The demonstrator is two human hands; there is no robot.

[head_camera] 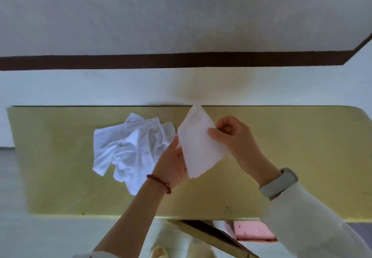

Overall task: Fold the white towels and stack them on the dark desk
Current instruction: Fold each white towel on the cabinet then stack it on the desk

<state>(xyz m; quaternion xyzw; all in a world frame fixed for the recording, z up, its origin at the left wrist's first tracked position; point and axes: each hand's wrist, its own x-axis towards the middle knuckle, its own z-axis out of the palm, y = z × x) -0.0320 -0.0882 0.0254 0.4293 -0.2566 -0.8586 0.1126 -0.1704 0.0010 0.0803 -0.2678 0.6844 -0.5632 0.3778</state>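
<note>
Fingers (216,135) of right hand (231,135) pinching towel (199,143), left hand (173,161) beneath

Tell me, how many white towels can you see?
2 at least: a folded towel held above the desk by both hands, and a crumpled heap left of it, which may hide more.

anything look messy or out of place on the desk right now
Yes: a crumpled pile of white towels lies unfolded and bunched on the desk, just left of the hands. The folded towel is held above the desk between the left hand and right hand, tilted like a diamond. No stack is visible yet.
</note>
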